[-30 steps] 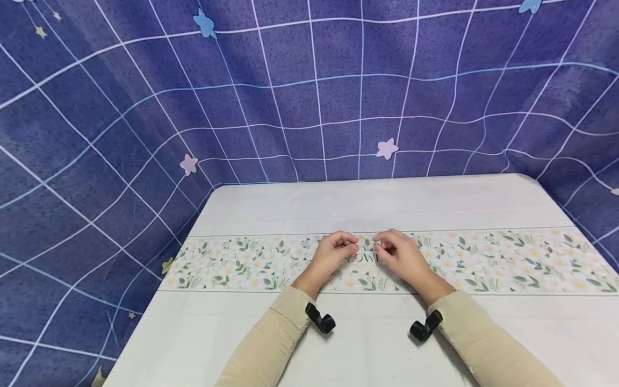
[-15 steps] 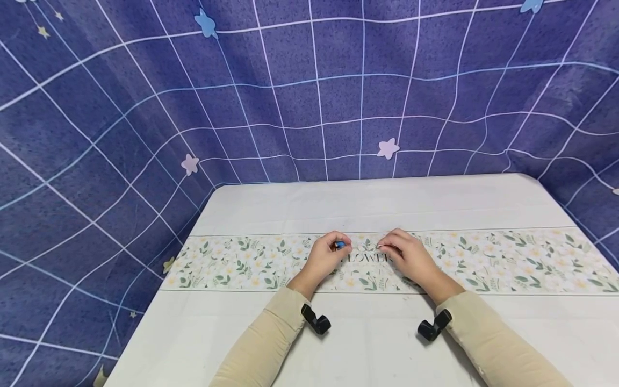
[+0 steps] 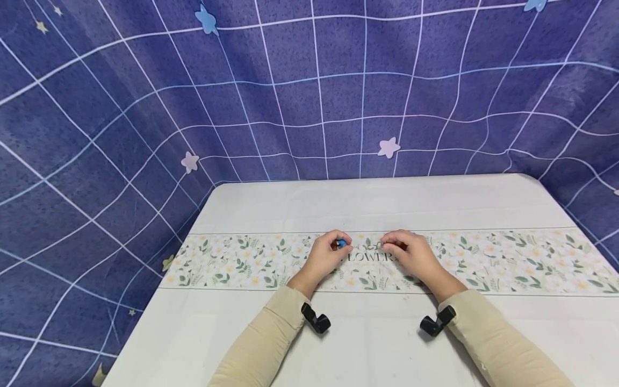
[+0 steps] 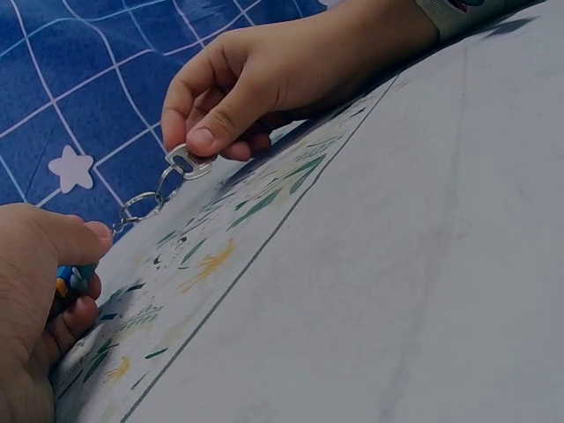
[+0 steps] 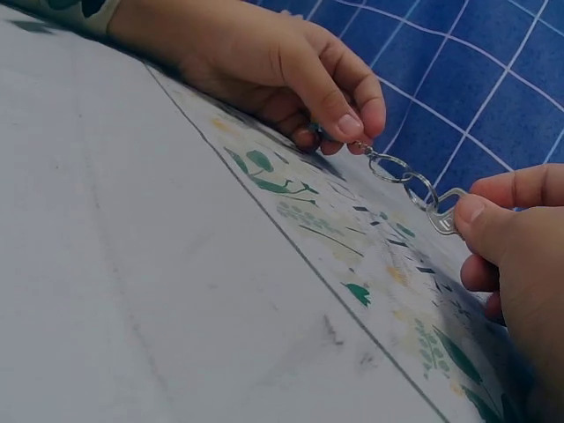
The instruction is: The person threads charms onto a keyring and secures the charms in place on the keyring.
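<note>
My left hand [image 3: 325,255] curls round a small blue charm [image 4: 79,277] with a bit of orange on it, the end of a keychain. From it a short chain and silver rings [image 5: 388,167] stretch across the gap between the hands. My right hand [image 3: 411,255] pinches a flat silver metal piece [image 4: 188,162] with a hole in it, linked to the rings, between thumb and forefinger. The fingers cover part of the metal piece, so its exact kind cannot be told. Both hands are over the floral runner [image 3: 246,263], and the keychain is held slightly taut.
The floral runner, printed with the word FLOWERS, lies across a white tabletop [image 3: 367,344]. Behind and to the left hangs a blue curtain [image 3: 290,102] with a grid and stars. A black camera mount sits on each beige sleeve [image 3: 261,338].
My hands have drawn apart from nearly meeting, the right hand moving right and the left slightly left. The blue charm has come into sight in the left hand, with the rings stretched between.
</note>
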Motion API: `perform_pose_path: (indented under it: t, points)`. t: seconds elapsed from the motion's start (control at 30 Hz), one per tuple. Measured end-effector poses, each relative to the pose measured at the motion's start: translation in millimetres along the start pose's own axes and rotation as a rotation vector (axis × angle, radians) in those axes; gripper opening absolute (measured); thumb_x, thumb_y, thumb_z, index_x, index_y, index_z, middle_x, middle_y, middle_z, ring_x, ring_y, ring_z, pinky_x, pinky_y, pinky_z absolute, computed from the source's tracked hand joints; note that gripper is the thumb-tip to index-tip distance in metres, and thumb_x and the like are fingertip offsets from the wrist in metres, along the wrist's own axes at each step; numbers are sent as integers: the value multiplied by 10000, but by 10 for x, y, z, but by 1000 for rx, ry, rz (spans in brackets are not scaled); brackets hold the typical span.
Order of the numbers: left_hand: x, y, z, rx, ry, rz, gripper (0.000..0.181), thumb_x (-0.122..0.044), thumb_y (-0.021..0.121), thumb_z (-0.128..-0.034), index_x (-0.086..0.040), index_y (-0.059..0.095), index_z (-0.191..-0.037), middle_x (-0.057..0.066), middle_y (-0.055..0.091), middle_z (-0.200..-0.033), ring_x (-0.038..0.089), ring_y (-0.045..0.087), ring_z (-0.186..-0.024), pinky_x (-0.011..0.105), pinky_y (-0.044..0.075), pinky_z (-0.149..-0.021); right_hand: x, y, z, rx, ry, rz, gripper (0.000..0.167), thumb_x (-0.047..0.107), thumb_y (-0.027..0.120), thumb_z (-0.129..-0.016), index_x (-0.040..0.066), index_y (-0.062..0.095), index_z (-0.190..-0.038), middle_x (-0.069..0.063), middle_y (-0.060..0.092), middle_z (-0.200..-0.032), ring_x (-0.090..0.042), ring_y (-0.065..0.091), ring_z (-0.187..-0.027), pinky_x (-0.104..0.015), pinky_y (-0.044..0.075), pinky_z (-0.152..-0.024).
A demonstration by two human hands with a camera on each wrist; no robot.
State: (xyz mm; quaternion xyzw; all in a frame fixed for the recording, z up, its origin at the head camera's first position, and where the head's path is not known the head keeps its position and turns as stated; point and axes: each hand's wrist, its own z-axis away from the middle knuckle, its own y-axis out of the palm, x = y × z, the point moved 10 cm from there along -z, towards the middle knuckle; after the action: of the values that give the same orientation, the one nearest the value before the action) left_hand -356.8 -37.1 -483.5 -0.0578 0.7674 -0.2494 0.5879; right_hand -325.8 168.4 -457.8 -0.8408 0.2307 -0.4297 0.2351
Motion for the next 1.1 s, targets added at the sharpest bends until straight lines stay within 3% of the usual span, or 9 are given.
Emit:
perform_pose_path:
  t: [0.1,0.23,0.37,0.6,0.73,0.87,1.1]
  points:
    - [-9,2,-12,-1,13,-22,111,-156,726,-954,-122,710,-1059,-14,605,-912,159,478,-729,285,422,-664,10,17,-5,20,-3,38,152,132,780,-884,138,769,-1036,-14,742,-993,-152,653,-827,-340,536,-716]
    - [-30,4,-22,-5,57,-114,84,-136,736,-944,-125,718,-1025,-15,617,-944,151,503,-744,285,450,-669,23,60,-10,46,-12,81,142,123,756,-908,117,766,-1050,-46,741,-1011,-226,690,-913,-426,560,-785]
    - [-61,33,-28,6,93,-216,42,-156,737,-945,-151,725,-985,-26,643,-995,122,523,-769,280,472,-705,8,93,-6,68,-7,120,129,122,739,-928,116,765,-1053,-44,734,-998,-238,694,-909,-444,563,-792]
    - [-112,72,-17,31,103,-281,42,-172,719,-958,-144,727,-989,-6,655,-1037,128,549,-805,286,489,-752,13,118,-12,90,-9,181,104,154,740,-932,136,767,-1031,-19,719,-969,-228,686,-902,-451,555,-806]
    - [-133,102,-11,46,117,-341,34,-175,708,-964,-154,727,-982,0,662,-1072,157,597,-962,328,517,-882,-6,149,-8,113,3,230,97,173,736,-937,146,764,-1025,-14,715,-962,-251,672,-927,-470,536,-842]
    - [-125,109,-21,41,136,-430,37,-200,696,-977,-182,724,-962,-22,665,-1083,188,581,-1099,376,470,-1010,-21,172,-10,128,15,261,103,189,734,-938,148,762,-1029,-29,717,-988,-299,650,-993,-501,509,-902]
    - [-73,114,-65,39,123,-526,92,-281,661,-1003,-226,732,-1023,-17,578,-1159,185,499,-1068,352,486,-888,-61,167,-51,142,70,282,88,216,725,-949,161,764,-1007,-25,682,-975,-288,620,-948,-491,504,-846]
